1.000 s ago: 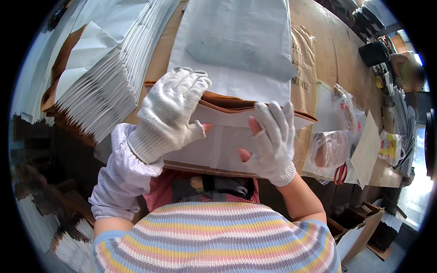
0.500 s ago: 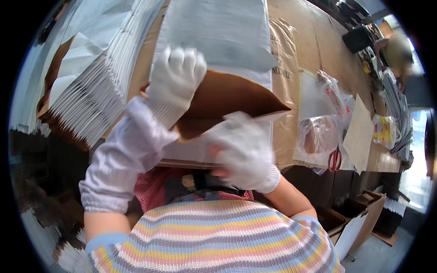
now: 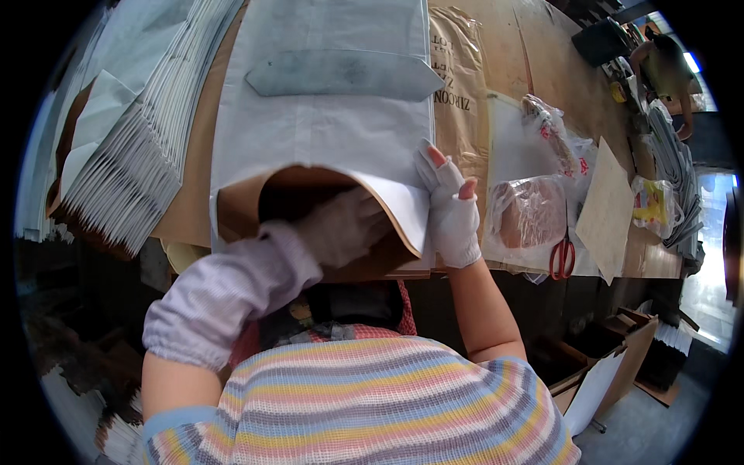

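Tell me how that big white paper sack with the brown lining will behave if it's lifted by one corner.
The paper sack would probably flop and bend: its mouth already curls open where the left hand reaches inside. It likely feels light, lying flat and empty. The right hand pins its edge, so it may slide on the wooden table.

Left hand point(image 3: 341, 226) gloved, forearm sleeved, reaching forward with fingers loosely curled; right hand point(image 3: 452, 209) gloved, fingers spread flat, bare forearm bent.
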`<action>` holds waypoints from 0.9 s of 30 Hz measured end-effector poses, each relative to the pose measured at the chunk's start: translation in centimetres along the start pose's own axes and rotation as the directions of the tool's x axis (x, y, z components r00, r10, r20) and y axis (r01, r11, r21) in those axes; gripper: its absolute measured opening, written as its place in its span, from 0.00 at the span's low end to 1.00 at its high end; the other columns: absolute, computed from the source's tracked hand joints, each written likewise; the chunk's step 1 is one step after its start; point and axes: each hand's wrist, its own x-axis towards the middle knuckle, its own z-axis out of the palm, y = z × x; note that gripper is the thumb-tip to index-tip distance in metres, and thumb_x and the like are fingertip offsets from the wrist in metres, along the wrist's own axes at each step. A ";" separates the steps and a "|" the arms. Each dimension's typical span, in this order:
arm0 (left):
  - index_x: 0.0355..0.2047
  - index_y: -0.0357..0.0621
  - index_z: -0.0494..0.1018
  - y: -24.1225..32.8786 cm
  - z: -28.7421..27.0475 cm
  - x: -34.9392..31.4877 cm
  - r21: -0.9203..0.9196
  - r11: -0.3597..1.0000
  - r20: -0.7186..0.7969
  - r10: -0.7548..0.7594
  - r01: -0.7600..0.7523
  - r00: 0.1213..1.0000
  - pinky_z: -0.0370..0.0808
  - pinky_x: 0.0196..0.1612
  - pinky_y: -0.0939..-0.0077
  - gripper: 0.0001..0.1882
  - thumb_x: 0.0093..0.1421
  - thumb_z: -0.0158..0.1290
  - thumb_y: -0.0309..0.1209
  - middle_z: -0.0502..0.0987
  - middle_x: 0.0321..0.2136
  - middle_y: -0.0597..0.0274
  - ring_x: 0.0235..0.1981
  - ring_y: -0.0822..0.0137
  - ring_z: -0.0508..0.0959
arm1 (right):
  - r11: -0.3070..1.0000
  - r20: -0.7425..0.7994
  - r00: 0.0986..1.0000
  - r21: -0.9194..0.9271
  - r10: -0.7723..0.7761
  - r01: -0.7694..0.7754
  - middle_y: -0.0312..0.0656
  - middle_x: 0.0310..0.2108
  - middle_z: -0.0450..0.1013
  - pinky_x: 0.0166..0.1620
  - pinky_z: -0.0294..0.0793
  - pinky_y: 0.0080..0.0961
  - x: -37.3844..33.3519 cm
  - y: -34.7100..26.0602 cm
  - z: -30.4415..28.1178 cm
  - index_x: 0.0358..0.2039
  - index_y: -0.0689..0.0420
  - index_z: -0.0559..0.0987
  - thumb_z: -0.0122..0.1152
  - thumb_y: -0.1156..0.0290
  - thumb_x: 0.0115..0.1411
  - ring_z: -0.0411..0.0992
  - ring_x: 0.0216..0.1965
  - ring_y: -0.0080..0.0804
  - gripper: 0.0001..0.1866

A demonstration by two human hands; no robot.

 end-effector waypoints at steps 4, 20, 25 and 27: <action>0.67 0.35 0.67 -1.1 -2.6 3.2 0.135 0.990 0.274 -0.011 -0.027 0.962 0.53 0.75 0.56 0.34 0.65 0.52 0.44 0.65 0.68 0.49 0.73 0.52 0.59 | 0.975 0.092 0.996 -0.221 0.020 0.000 0.54 0.72 0.60 0.76 0.48 0.47 1.4 0.0 -0.6 0.69 0.71 0.63 0.45 0.41 0.74 0.57 0.73 0.51 0.43; 0.70 0.38 0.63 -7.5 -5.8 -0.5 -0.054 0.681 0.241 -0.701 0.730 0.671 0.62 0.71 0.60 0.33 0.70 0.48 0.45 0.64 0.71 0.50 0.70 0.54 0.66 | -0.098 0.461 0.880 -0.887 -0.116 0.452 0.57 0.66 0.65 0.74 0.52 0.59 2.1 1.2 4.2 0.59 0.68 0.74 0.71 0.61 0.51 0.62 0.68 0.59 0.37; 0.65 0.28 0.67 -6.0 -7.8 -11.3 -0.827 0.524 -0.396 -0.800 0.204 0.450 0.63 0.69 0.66 0.44 0.74 0.37 0.62 0.75 0.62 0.47 0.65 0.59 0.71 | -0.138 0.447 0.892 -0.889 -0.060 0.437 0.60 0.66 0.65 0.74 0.51 0.58 2.7 0.6 5.1 0.59 0.68 0.74 0.70 0.57 0.52 0.61 0.68 0.60 0.38; 0.66 0.28 0.67 -6.6 -2.1 -16.7 -0.908 0.342 -0.179 -0.839 0.242 0.513 0.61 0.71 0.66 0.44 0.74 0.36 0.62 0.72 0.65 0.46 0.68 0.57 0.69 | -0.147 0.502 0.863 -0.859 -0.048 0.491 0.62 0.66 0.65 0.75 0.50 0.58 4.4 1.6 6.3 0.59 0.68 0.74 0.69 0.52 0.54 0.60 0.69 0.61 0.40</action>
